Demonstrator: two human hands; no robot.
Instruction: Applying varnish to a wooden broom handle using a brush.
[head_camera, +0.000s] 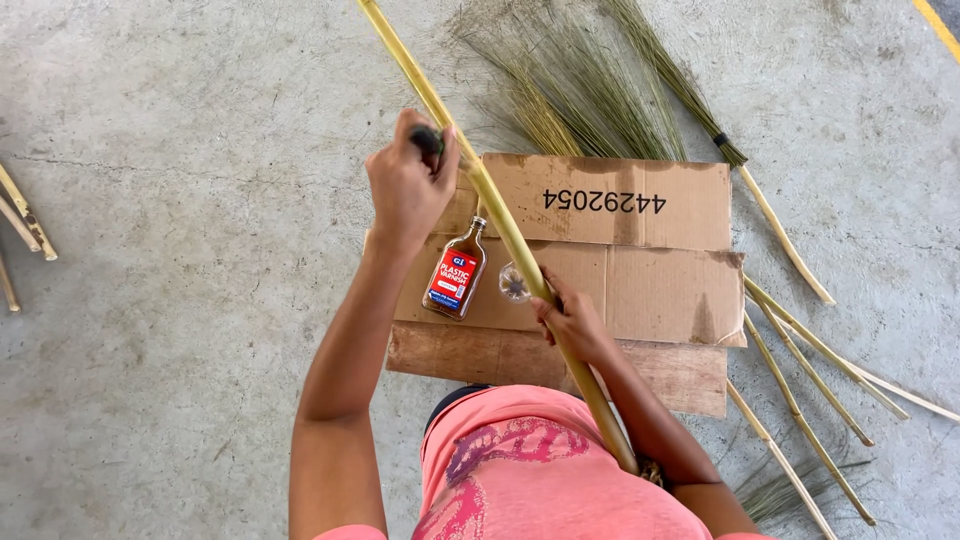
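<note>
Bamboo, pale yellow and knotted at the joints, makes up the long pole (500, 225) that runs slantwise from the top of the head view down to the person's lap. It looks stiff and light for its length, smooth and perhaps slick where coated, so a grip near the middle, as now, seems the steadiest hold. The right hand (572, 322) wraps it there, fingers closed round the shaft. The left hand (408, 185) is higher up, fingers curled tight on a small dark brush (430, 140) whose tip meets the pole just beside them.

Below the left fingers and left of the right hand, a small brown bottle (456, 272) lies on flattened cardboard (640, 260) spread over the concrete floor (180, 200); its clear cap (514, 283) sits just beside the right fingers, nearly under the pole. The bottle looks like glass, breakable, and near enough to be knocked. Beyond the left hand lies a fan of dry broom grass (580, 90); more bamboo sticks (800, 390) lie to the right of the right hand, well apart.
</note>
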